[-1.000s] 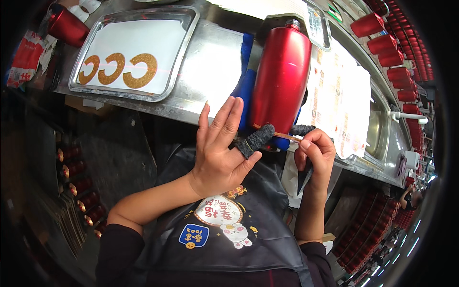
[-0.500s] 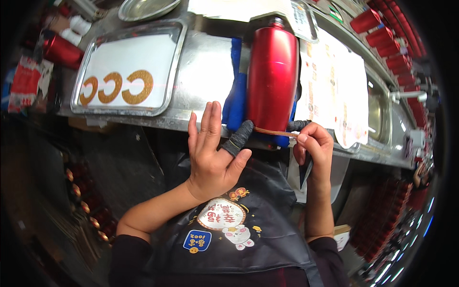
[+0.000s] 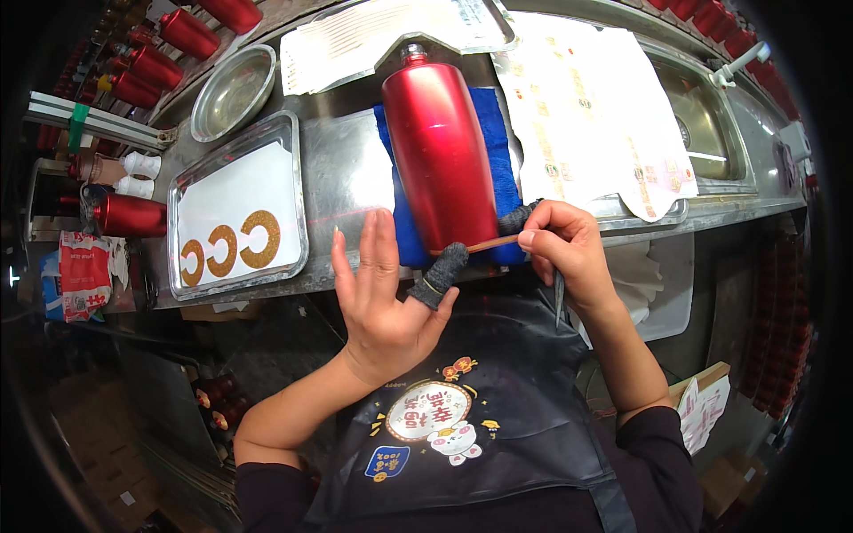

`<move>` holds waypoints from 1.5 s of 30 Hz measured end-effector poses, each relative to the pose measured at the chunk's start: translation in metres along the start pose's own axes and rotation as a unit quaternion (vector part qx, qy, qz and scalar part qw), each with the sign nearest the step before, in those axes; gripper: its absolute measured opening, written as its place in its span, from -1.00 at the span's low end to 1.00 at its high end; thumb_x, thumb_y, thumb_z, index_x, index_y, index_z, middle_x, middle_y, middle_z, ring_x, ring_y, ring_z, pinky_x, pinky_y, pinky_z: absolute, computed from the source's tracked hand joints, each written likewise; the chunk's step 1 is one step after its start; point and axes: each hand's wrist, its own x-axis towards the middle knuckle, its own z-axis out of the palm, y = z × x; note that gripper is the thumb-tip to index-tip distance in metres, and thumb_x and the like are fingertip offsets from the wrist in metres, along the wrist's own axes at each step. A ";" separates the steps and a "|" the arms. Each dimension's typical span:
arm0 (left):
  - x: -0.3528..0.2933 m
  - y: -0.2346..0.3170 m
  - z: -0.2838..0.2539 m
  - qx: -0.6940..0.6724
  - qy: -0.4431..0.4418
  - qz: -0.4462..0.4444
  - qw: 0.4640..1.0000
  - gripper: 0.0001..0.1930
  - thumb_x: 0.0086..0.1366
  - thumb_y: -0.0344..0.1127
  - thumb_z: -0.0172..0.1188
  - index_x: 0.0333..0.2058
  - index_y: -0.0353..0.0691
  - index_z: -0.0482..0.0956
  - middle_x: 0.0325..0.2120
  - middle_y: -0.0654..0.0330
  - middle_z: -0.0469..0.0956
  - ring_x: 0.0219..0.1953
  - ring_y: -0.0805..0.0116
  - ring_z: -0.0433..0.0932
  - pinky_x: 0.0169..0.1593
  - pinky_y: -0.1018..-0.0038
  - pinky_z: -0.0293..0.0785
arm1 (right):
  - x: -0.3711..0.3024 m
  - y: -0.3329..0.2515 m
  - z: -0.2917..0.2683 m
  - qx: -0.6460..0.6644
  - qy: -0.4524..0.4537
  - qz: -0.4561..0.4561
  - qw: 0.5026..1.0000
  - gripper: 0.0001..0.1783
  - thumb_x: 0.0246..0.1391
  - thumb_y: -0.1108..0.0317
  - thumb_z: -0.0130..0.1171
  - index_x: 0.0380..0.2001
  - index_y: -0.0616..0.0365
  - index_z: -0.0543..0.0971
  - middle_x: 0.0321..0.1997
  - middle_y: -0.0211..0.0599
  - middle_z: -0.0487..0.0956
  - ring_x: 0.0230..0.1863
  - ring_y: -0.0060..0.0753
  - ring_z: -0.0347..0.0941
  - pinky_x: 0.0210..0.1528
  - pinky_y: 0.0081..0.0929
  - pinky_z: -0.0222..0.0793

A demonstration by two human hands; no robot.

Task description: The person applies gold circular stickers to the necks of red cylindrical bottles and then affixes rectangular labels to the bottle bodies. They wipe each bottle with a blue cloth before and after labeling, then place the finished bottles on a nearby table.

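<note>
A glossy red metallic bottle (image 3: 444,151) lies on its side on a blue cloth (image 3: 506,160), neck pointing away from me. My left hand (image 3: 391,302) is open, its fingers stretched out. Its dark-wrapped index fingertip rests at the left of the bottle's base, on the end of a thin copper-brown strip (image 3: 491,243). The strip's other end is pinched between the thumb and a finger of my right hand (image 3: 569,253), which also has a dark-wrapped finger. A dark pointed tool (image 3: 558,298), perhaps tweezers, hangs down from the right palm.
Left of the bottle, a metal tray (image 3: 298,191) holds white paper with gold C-shaped pieces (image 3: 259,240). Behind it stands a metal bowl (image 3: 233,93). Sheets with thin strips (image 3: 373,40) lie beyond the bottle; printed white sheets (image 3: 586,115) and a sink (image 3: 702,115) are to the right.
My view has swung, so the bench shifts in the picture and the bottle looks more tilted. The strip remains pinched in my right hand, its end now angled slightly upward.
</note>
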 end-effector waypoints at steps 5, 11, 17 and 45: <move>0.014 0.001 -0.005 0.003 0.001 0.031 0.999 -0.69 0.09 -0.19 0.40 -0.16 -0.07 0.75 0.31 -0.43 0.18 0.33 -0.41 0.24 0.30 -0.34 -0.03 | 0.001 0.000 0.000 -0.004 -0.004 -0.003 1.000 -0.89 0.08 0.48 0.24 -0.48 0.17 0.51 -0.63 -0.52 0.45 -0.73 -0.77 0.26 -0.67 -0.73 0.11; 0.032 0.011 -0.002 0.022 -0.009 0.060 0.998 -0.60 0.05 -0.28 0.41 -0.06 -0.02 0.74 0.33 -0.37 0.18 0.34 -0.38 0.23 0.31 -0.35 -0.05 | 0.004 0.002 0.003 -0.028 -0.005 -0.008 1.000 -0.90 0.09 0.48 0.24 -0.48 0.18 0.52 -0.60 -0.53 0.47 -0.72 -0.79 0.26 -0.67 -0.74 0.11; 0.045 0.001 0.028 -0.010 0.092 0.026 0.995 -0.48 -0.05 -0.38 0.49 -0.01 -0.14 0.69 0.25 -0.15 0.40 0.29 -0.19 0.38 0.32 -0.19 0.13 | 0.003 -0.002 0.004 -0.076 -0.021 -0.010 0.997 -0.92 0.10 0.48 0.27 -0.45 0.21 0.58 -0.49 -0.55 0.52 -0.56 -0.83 0.32 -0.52 -0.78 0.19; 0.026 0.006 0.015 -0.024 0.040 0.050 0.998 -0.68 -0.11 -0.34 0.42 -0.27 -0.10 0.74 0.27 -0.20 0.36 0.29 -0.33 0.34 0.28 -0.37 0.02 | 0.005 -0.011 -0.001 -0.125 -0.044 -0.009 0.991 -0.91 0.16 0.46 0.24 -0.38 0.25 0.58 -0.44 -0.58 0.51 -0.51 -0.88 0.32 -0.49 -0.79 0.18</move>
